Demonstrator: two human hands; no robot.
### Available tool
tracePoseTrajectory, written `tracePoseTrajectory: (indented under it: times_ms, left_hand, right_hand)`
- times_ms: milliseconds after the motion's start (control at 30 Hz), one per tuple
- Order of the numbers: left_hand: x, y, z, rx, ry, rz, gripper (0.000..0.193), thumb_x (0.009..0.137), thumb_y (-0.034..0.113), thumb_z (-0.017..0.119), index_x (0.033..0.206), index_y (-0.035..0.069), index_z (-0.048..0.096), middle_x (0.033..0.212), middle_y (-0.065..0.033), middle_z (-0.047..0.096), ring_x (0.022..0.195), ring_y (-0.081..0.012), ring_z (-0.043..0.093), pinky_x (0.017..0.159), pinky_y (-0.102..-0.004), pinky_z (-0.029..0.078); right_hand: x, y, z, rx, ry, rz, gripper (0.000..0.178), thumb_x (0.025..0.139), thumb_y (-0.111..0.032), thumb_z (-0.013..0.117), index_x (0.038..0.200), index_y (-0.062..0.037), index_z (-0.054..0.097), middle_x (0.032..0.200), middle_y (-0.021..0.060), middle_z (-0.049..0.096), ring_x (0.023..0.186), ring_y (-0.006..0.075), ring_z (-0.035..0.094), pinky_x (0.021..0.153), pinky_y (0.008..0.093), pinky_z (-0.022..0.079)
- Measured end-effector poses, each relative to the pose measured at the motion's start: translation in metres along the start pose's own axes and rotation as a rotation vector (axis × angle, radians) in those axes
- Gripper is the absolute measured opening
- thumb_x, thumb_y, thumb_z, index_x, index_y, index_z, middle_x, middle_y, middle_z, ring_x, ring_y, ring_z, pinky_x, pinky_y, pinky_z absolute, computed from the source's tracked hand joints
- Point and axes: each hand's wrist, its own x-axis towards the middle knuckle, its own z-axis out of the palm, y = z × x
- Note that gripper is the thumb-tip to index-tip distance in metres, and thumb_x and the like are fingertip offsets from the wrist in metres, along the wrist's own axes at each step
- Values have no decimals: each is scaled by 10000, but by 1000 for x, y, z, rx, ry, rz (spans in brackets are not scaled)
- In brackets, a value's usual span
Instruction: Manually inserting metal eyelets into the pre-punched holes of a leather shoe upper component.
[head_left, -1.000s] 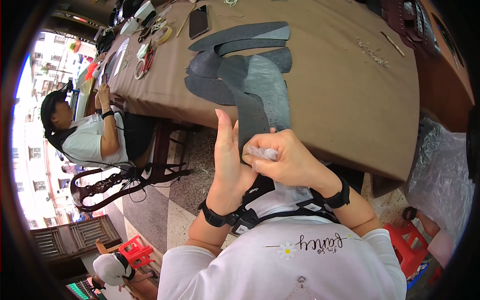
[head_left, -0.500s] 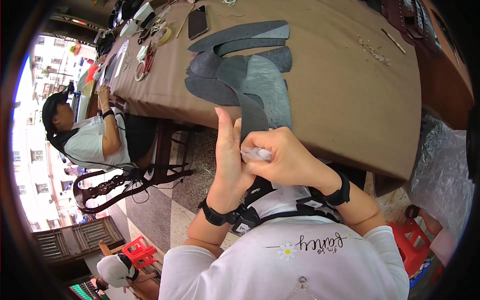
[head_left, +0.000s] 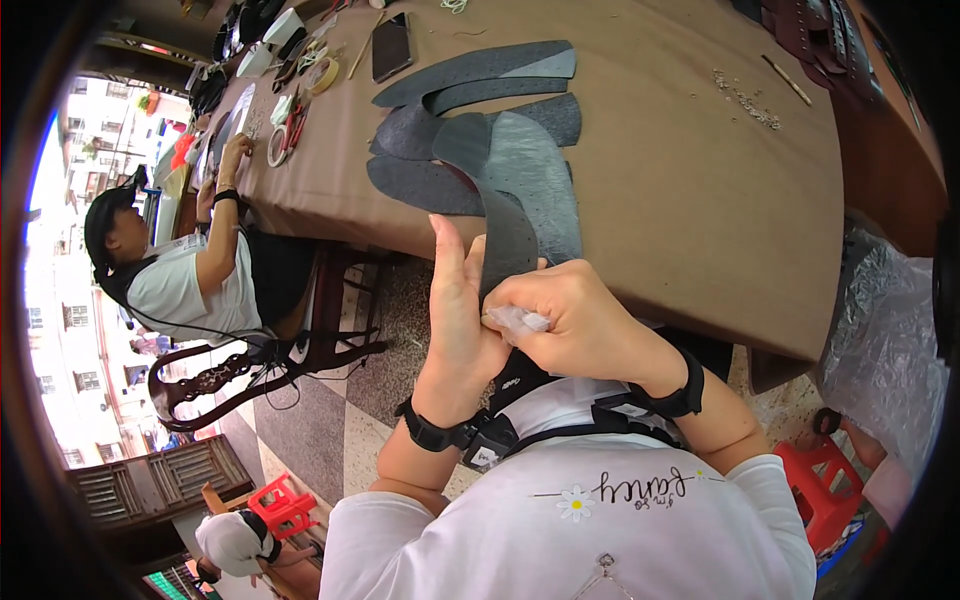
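Note:
A dark grey perforated strip (head_left: pixel 508 228), seemingly leather, runs off the near table edge to my hands. My left hand (head_left: pixel 455 315) sits under and behind its near end, thumb pointing up; most of its fingers are hidden by the strip and the other hand. Closed around a crumpled, clear-whitish plastic bundle (head_left: pixel 518 319), my right hand (head_left: pixel 570 310) presses it against the strip's end. What is inside the plastic cannot be made out. Beyond lie more grey cut pieces, among them a curved upper piece (head_left: pixel 470 75) and a paler grey panel (head_left: pixel 535 165), overlapping on the cloth.
The brown-covered table (head_left: pixel 690 190) carries a phone (head_left: pixel 392 48), red-handled scissors (head_left: pixel 295 128), a tape roll (head_left: pixel 323 75), a thin stick (head_left: pixel 787 80) and small scattered bits (head_left: pixel 745 98). A co-worker (head_left: pixel 185 265) sits at left. Red stools (head_left: pixel 820 480) and clear plastic sheeting (head_left: pixel 880 330) flank me.
My right hand has shifted slightly down and right with the plastic bundle along the strip's end. My left hand stays nearly still. The co-worker's hand has reached further over the table.

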Motion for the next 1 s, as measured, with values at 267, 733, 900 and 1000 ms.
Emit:
tracePoseTrajectory:
  times_ms: [267,733,900,1000]
  left_hand:
    - [-5,3,4,-44,-57,-32,722,899,638,378,1116,-29,549,995,-93,632,845,-180,634,749,-322,524]
    - [-20,8,-21,-91,-282,-5,747,941,617,225,1239,-32,443,1110,-144,564,1004,-232,557,852,-364,458]
    - [-20,6,-27,10,-400,20,853,915,665,195,1260,-75,442,1236,-149,534,1157,-230,499,1008,-354,358]
    - [-19,3,-29,123,-362,74,874,904,684,184,1267,-66,447,1229,-133,542,1157,-213,499,1003,-341,360]
  right_hand:
    - [6,-6,-1,-111,15,-64,64,726,-12,596,785,-8,620,577,94,567,486,203,527,534,293,417]
    - [3,8,9,327,9,289,51,812,-17,591,813,12,633,620,6,573,469,52,515,427,205,402]
    - [2,4,11,236,13,216,73,821,-4,578,824,16,649,612,27,601,463,70,552,423,210,411]
    - [3,2,9,208,-10,208,73,825,-2,576,825,20,646,602,32,605,457,78,564,422,211,416]
